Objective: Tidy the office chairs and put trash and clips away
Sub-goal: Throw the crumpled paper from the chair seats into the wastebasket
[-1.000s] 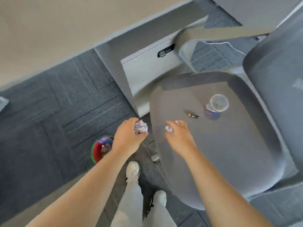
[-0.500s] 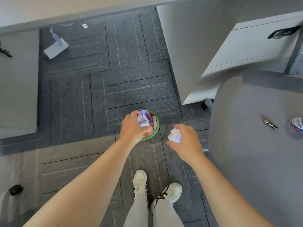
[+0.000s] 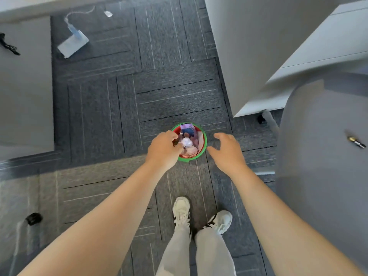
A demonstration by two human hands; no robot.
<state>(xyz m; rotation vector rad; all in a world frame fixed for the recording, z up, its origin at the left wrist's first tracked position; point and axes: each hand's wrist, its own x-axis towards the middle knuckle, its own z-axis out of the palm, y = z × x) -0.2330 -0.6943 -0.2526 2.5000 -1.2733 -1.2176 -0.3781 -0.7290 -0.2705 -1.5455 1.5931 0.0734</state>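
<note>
A small red bin with a green rim (image 3: 201, 154) stands on the carpet, filled with crumpled paper (image 3: 186, 142). My left hand (image 3: 164, 149) hovers over the bin's left side with its fingers loosely curled; a white paper wad lies just off the fingertips, inside the bin. Beside the bin on the right, my right hand (image 3: 228, 150) is spread and holds nothing. At the right edge, a small black and gold clip (image 3: 356, 142) lies on the grey office chair seat (image 3: 318, 176).
A white drawer cabinet (image 3: 249, 56) stands at the back right, with a grey panel (image 3: 23, 86) on the left. A blue-white paper piece (image 3: 72, 43) and a small scrap (image 3: 108, 13) lie on the carpet beyond. A black object (image 3: 33, 218) sits lower left. My shoes (image 3: 201, 216) stand below the bin.
Both hands carried paper wads from the chair to the bin. My right hand has spread and its wad is gone; my left hand has lowered over the bin.
</note>
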